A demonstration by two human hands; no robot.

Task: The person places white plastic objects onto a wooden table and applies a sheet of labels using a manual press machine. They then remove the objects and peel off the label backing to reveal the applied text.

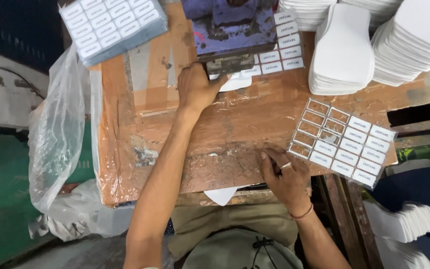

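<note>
Three label sheets (two hands)

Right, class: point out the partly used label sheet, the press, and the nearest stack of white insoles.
label sheet (357, 149), head view, on a white label near its middle.
press (227, 27), head view, on its blue body.
stack of white insoles (343, 52), head view, on the top insole.

Press is sitting at 12 o'clock on the table, my left hand lying at its base on an insole piece. Label sheet is lying at 3, my right hand just beside it. Insole stacks are sitting at 1–2, label stack at 11, plastic bag hanging at 9.
</note>
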